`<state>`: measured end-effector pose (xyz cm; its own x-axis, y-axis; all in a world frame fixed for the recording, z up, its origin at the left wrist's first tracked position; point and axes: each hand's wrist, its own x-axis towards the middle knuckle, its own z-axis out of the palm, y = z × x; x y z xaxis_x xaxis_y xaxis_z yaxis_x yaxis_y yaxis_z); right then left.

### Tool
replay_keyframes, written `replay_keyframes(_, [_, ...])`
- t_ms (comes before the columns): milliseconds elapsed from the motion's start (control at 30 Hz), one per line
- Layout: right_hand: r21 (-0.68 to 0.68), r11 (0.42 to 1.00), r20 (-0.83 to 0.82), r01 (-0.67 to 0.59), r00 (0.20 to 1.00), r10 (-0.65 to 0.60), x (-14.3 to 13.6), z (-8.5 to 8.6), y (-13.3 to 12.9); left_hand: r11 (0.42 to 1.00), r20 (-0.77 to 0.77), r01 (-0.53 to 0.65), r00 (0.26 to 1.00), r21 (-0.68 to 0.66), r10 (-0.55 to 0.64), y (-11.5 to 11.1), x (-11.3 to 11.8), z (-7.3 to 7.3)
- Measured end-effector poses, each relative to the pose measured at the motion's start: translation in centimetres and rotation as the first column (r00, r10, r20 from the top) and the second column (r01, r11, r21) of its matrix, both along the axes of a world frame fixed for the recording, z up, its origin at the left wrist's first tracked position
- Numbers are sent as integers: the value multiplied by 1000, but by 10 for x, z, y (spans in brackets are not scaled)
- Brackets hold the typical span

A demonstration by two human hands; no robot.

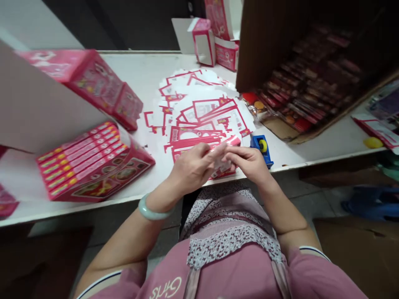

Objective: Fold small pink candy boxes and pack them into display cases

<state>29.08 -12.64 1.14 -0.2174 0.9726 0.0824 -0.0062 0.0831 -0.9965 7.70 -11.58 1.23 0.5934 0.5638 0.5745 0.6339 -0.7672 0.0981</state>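
Both hands meet at the table's front edge over a small pink printed packet (225, 166). My left hand (195, 166), with a pale green bangle on its wrist, has its fingers bent around the packet's left side. Thumb and fingertips of my right hand (247, 162) are pinched together at the packet's right side; what lies between them is too small to make out. Behind the hands spreads a pile of pink-and-white printed cards (205, 110). Just right of my right hand stands a blue tape dispenser (266, 155).
At the left, a pink display box (112, 178) holds several upright pink boxes, with another pink carton (102, 83) behind. A large cardboard box (258, 45) full of small wrapped packets stands at the right. Pink boxes (204, 43) sit at the back.
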Motion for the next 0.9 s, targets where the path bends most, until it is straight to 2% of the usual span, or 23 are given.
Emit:
replay_keyframes(67, [47, 999, 115, 23, 993, -28, -10, 7, 15, 999, -119, -35, 992, -18, 32, 2, 1, 3])
replay_keyframes(133, [89, 995, 298, 38, 952, -63, -8, 8, 24, 998, -105, -58, 993, -7, 57, 7, 2, 0])
replay_keyframes(233, [148, 985, 546, 87, 824, -155, 13, -7, 27, 998, 118, 53, 991, 42, -57, 16, 1, -9])
replay_keyframes(267, [209, 968, 593, 139, 769, -239, 23, -18, 27, 994, 219, 101, 970, 50, -109, 19, -2, -13])
replay_keyframes(300, [306, 928, 581, 212, 730, -359, 34, -29, 27, 989, 332, 140, 931, 50, -149, 21, -7, -17])
replay_keyframes(333, [374, 901, 568, 219, 714, -409, 45, -42, 27, 985, 447, 168, 879, 44, -170, 23, -14, -19])
replay_keyframes(400, [385, 919, 581, 84, 752, -312, 59, -63, 30, 975, 639, 220, 751, -10, -163, 25, -38, -21])
replay_keyframes(433, [394, 919, 568, 27, 779, -267, 62, -68, 32, 956, 695, 282, 703, -77, -152, 25, -54, -18])
replay_keyframes(467, [435, 900, 545, -23, 802, -243, 60, -68, 34, 906, 712, 382, 687, -184, -146, 26, -71, -13])
replay_keyframes(500, [503, 862, 515, -61, 822, -243, 54, -63, 36, 810, 700, 491, 699, -321, -146, 26, -90, -5])
replay_keyframes(533, [594, 798, 485, -96, 835, -260, 43, -53, 38, 687, 668, 554, 732, -471, -133, 26, -109, 4])
replay_keyframes(567, [691, 709, 454, -138, 846, -279, 27, -39, 41, 576, 624, 556, 775, -599, -99, 27, -127, 15])
replay_keyframes(600, [772, 606, 432, -190, 857, -282, 7, -24, 45, 506, 570, 507, 821, -697, -37, 28, -143, 26])
replay_keyframes(633, [835, 493, 413, -243, 869, -273, -16, -9, 51, 483, 509, 422, 859, -767, 57, 29, -158, 37])
replay_keyframes(700, [921, 276, 344, -275, 908, -241, -68, 13, 66, 490, 399, 231, 876, -841, 271, 31, -185, 54])
replay_keyframes(733, [945, 197, 303, -262, 925, -227, -94, 18, 75, 489, 361, 163, 866, -857, 344, 30, -199, 61])
replay_keyframes(767, [958, 158, 270, -240, 940, -210, -119, 20, 85, 495, 347, 120, 850, -861, 396, 28, -213, 66])
replay_keyframes(800, [961, 175, 248, -215, 949, -195, -144, 18, 95, 519, 356, 89, 823, -850, 443, 25, -229, 69])
replay_keyframes(833, [943, 243, 277, -230, 944, -182, -167, 13, 104, 581, 397, 51, 778, -812, 487, 21, -246, 71])
replay_keyframes(900, [825, 416, 465, -382, 878, -114, -212, 2, 120, 757, 528, -120, 647, -642, 551, 14, -284, 73])
